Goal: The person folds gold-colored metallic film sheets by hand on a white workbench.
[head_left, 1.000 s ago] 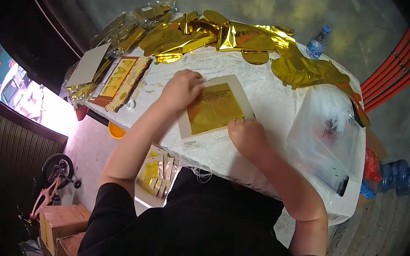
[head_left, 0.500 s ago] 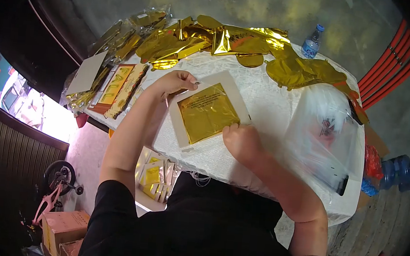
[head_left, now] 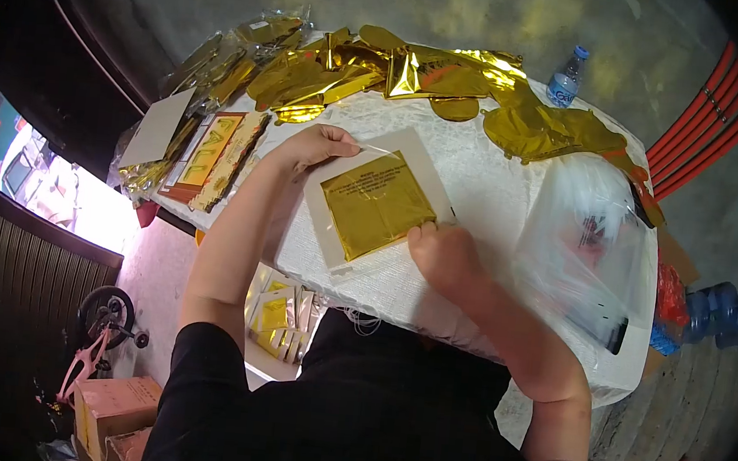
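In the middle of the white-covered table lies a clear plastic bag [head_left: 350, 268] with printed text, around a white card [head_left: 415, 152] and a folded square of gold foil [head_left: 377, 209]. My left hand [head_left: 322, 147] pinches the bag at its upper left edge, thumb and fingers together. At the foil's lower right edge, my right hand [head_left: 444, 256] is closed with its fingertips pressed on the bag. What its curled fingers grip is partly hidden.
Gold foil balloons [head_left: 452, 80] spread along the table's far side. A water bottle [head_left: 565, 76] stands behind them. Clear plastic bags [head_left: 579, 240] lie at right, printed cards [head_left: 213, 160] at left. Below the near edge, a box [head_left: 278, 319] holds several packed gold squares.
Some of the bag's plastic by my left hand has shifted. My right hand and the foil square have moved slightly to the right in view; both hands stay on the bag.
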Available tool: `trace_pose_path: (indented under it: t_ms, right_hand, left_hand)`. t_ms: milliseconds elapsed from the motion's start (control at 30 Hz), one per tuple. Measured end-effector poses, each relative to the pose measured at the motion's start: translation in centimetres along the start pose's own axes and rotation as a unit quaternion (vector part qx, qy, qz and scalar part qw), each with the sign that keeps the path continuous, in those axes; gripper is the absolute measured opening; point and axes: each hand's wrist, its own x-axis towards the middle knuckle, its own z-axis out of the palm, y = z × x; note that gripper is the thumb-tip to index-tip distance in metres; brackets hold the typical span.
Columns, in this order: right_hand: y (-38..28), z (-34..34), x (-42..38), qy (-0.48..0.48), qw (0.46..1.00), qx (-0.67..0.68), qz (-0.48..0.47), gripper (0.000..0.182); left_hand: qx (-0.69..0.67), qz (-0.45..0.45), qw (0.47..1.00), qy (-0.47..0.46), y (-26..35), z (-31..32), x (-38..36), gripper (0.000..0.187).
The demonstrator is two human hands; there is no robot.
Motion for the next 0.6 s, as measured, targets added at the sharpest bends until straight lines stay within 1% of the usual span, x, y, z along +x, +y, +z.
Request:
trace_pose_path:
  t_ms: [67,100,167,233,267,300,333,367,400,433,467,500,533,567,600]
  right_hand:
    - [1.5,-0.1,0.0,-0.003,0.986,0.167,0.027,0.009]
    - [2.1,-0.8,0.5,-0.004,0.986,0.166,0.025,0.009]
    - [3.5,-2.4,1.8,0.021,0.957,0.277,0.09,0.012]
    - [5.1,-1.5,3.6,0.123,0.946,0.263,0.145,0.013]
    - [6.0,-0.8,4.6,0.123,0.946,0.259,0.149,0.013]
    - [6.9,-0.1,5.7,0.203,0.944,0.233,0.115,0.013]
    - [7.7,0.6,6.5,0.282,0.934,0.204,0.078,0.014]
    - [8.2,1.5,6.9,0.283,0.935,0.199,0.078,0.014]
    - [8.4,2.1,7.3,0.235,0.949,0.199,0.063,0.015]
    - [8.6,2.7,7.6,0.186,0.961,0.199,0.048,0.016]
    - [9.0,3.2,7.7,0.185,0.962,0.197,0.045,0.016]
    - [9.3,3.3,7.9,0.079,0.928,0.345,0.118,0.017]
    - [9.3,3.5,7.9,-0.031,0.856,0.481,0.189,0.018]
    - [9.3,3.7,7.8,-0.035,0.855,0.482,0.188,0.018]
    - [9.3,3.8,7.6,-0.028,0.832,0.515,0.203,0.018]
  left_hand:
    - [-0.001,0.012,1.0,-0.002,-0.6,-0.3,0.6,0.009]
    - [-0.002,0.021,1.0,-0.006,-0.7,-0.3,0.7,0.009]
    - [0.008,0.024,0.999,-0.021,-0.2,0.2,0.3,0.009]
    - [0.022,0.026,0.999,-0.042,-0.4,1.0,0.7,0.008]
    - [0.03,0.047,0.996,-0.07,-0.7,1.3,1.2,0.01]
    - [0.037,0.069,0.992,-0.097,-0.7,1.6,1.6,0.012]
    - [0.038,0.074,0.992,-0.099,-0.2,2.2,1.6,0.012]
    - [0.079,0.082,0.989,-0.095,0.1,2.8,1.5,0.012]
    - [0.118,0.088,0.985,-0.09,0.2,3.3,1.3,0.013]
    - [0.082,0.101,0.986,-0.107,0.0,3.5,1.5,0.014]
    - [0.079,0.104,0.986,-0.105,0.0,3.6,1.5,0.014]
    - [0.093,0.103,0.986,-0.094,0.1,3.7,1.5,0.014]
    - [0.105,0.099,0.986,-0.083,0.0,3.8,1.4,0.015]
    - [0.103,0.097,0.987,-0.082,-0.2,3.8,1.2,0.015]
    - [0.066,0.092,0.99,-0.079,-0.1,3.8,0.8,0.015]
